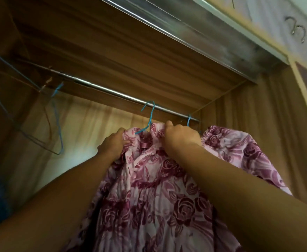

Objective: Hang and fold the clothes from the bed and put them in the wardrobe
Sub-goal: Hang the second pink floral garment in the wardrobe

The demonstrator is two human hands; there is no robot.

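The dress (154, 188) hangs just below the rail (102, 89) on a blue hanger (150, 117) hooked over it. The left hand (112, 144) and right hand (180, 137) each grip a shoulder of the fabric with curled fingers. Risk: an uneven tug can tip the hanger, so the dress slides off or the hook unseats.

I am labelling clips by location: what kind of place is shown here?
Most likely inside a wardrobe: a metal rail crosses between wooden walls, empty wire hangers hang from it, and the left hand and right hand grip a floral garment whose hanger hooks there.
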